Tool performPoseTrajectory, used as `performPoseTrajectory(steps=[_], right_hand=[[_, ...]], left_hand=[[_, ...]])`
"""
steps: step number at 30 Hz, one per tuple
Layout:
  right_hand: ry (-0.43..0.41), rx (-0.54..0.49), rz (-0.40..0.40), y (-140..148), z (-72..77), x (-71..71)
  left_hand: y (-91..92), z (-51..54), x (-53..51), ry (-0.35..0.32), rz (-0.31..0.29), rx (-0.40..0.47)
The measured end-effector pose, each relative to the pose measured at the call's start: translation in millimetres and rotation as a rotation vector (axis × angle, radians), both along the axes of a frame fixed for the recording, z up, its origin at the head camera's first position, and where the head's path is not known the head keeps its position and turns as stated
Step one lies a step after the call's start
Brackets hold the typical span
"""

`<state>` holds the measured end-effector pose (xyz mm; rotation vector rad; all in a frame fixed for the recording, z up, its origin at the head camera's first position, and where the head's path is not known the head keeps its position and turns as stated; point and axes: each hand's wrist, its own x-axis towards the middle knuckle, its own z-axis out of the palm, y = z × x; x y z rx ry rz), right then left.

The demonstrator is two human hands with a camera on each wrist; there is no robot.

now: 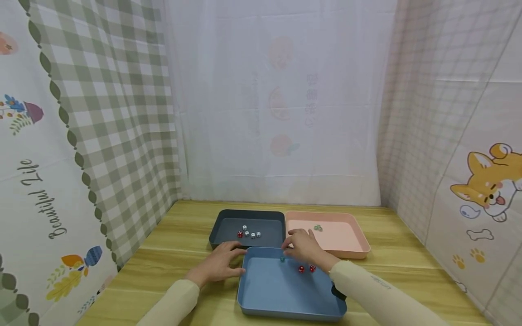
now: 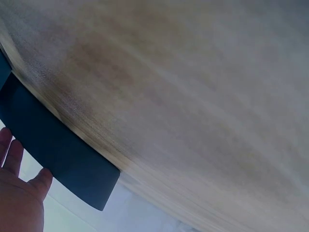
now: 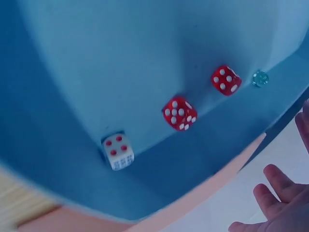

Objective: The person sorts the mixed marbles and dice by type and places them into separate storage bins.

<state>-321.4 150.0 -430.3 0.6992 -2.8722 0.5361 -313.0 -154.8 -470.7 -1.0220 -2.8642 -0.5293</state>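
Note:
A blue tray (image 1: 291, 290) lies at the front of the table. My left hand (image 1: 220, 263) is at its left side, fingers spread and fingertips against the rim; the left wrist view shows these fingers by the dark tray wall (image 2: 58, 140). Over the tray's back edge hovers my right hand (image 1: 305, 246), fingers loosely bent, nothing seen held. Just below its fingertips sits a small green bead (image 1: 282, 259). Two red dice (image 3: 180, 113) lie in the blue tray beside the bead. A white die (image 3: 118, 151) shows there in the right wrist view; the right arm hides it from the head view.
Behind on the left stands a dark tray (image 1: 228, 218) with several white dice (image 1: 253, 235) and one red die (image 1: 240, 234). To its right, a pink tray (image 1: 342, 231) holds a few pale green beads (image 1: 318, 228). Fabric curtains (image 1: 281, 113) enclose the wooden table (image 1: 408, 271).

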Motion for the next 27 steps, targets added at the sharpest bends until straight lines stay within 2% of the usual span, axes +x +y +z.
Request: performPoseTrajectory(steps=[7, 13, 19, 27], right_hand=[[-0.033, 0.029, -0.040, -3.0, -13.4, -1.9], [-0.036, 0.041, -0.030, -4.6, -19.8, -4.7], [0.014, 0.070, -0.052, -12.4, -23.2, -4.3], [0.110, 0.076, -0.111, -22.1, -38.4, 0.6]], left_hand=[[0.7, -2.4, -2.4, 0.007, 0.000, -0.010], [0.4, -2.3, -3.2, 0.016, -0.002, -0.009], [-0.1, -1.3, -1.2, 0.026, -0.011, 0.007], [-1.4, -1.6, -0.6, 0.014, -0.007, 0.006]])
